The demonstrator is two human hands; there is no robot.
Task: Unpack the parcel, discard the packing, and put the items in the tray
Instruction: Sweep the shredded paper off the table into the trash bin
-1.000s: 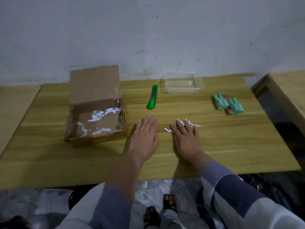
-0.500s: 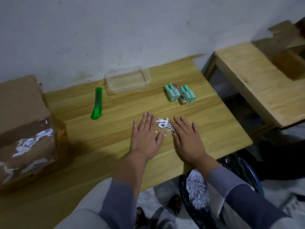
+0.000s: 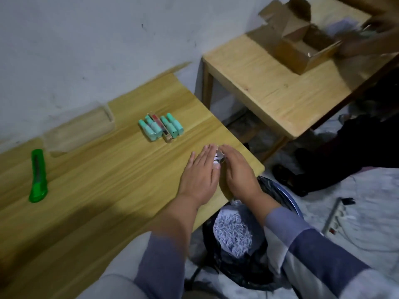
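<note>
Changes vs a second ago, positions relative to the clear plastic tray (image 3: 78, 130) at the back of the light wooden bench (image 3: 103, 190), left to right:

- Green plastic box cutter (image 3: 38, 175): left of the tray and nearer the person, untouched.
- Tray: looks empty, though its clear walls blur into the wood, so hedge that.
- Bundle of mint-green bottles with a red-and-brown box in the middle (image 3: 160, 127): just right of the tray, same spot as before, not yet loaded.
- Left hand (image 3: 199, 175) and right hand (image 3: 238, 173): were flat and apart mid-bench; now at the bench's right front corner, well right of the tray. Grip state: palms cupped toward each other, pinching the last white paper shreds (image 3: 217, 158) between them.
- Black-lined waste bin with shredded paper inside (image 3: 234, 234): on the floor, right of and below that corner.
- Brown parcel box has gone out of view as the head turned right.

Read: stray packing has been swept to the edge; drop into the bin is likely next. Items-to-tray is still fully open.
</note>
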